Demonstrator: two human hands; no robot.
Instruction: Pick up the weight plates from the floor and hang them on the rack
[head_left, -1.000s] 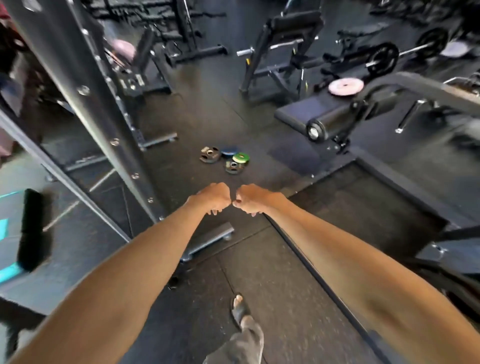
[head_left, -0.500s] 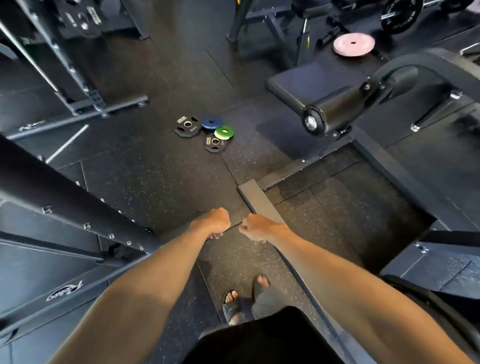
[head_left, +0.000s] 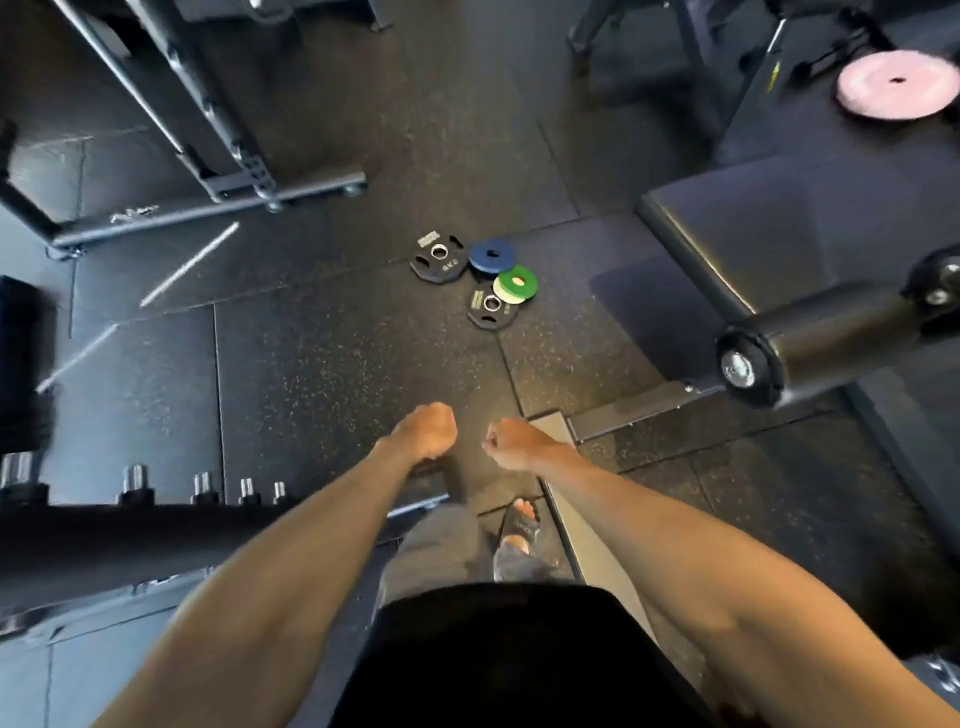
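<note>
While both arms reach forward and down, the weight plates (head_left: 511, 285) lie flat on the floor (head_left: 322, 374) straight ahead of the knuckles, well apart from either hand. The left hand (head_left: 423, 431) and the right hand (head_left: 519, 441) sit side by side with a small gap between them. Each has its fingers curled into a fist, holding nothing and touching nothing.

Four plates make a tight cluster. Closest to the hands is the near black plate (head_left: 488, 313), ahead of the gap and slightly toward the right hand's side. The green plate (head_left: 517, 280) lies just beyond it and overlaps its far edge, with a paler disc (head_left: 503, 296) showing beneath. Farther on is the blue plate (head_left: 492, 255), and the far black plate (head_left: 440, 262) sits beside it, straight ahead of the left hand; whether those two touch or overlap I cannot tell. Every plate rests on its face with its hole upward, so none has a long axis to line up with. The cluster as a whole slants from far on the left hand's side to near on the right hand's side.

Neither hand looks clearly nearer. The right seems a shade better placed for the near black and green plates, the left for the far black one. Either would have to open and go down to the floor. Chrome pegs (head_left: 134, 478) stand in a row off the left hand's outer side, probably part of the rack (head_left: 130, 525).
</note>
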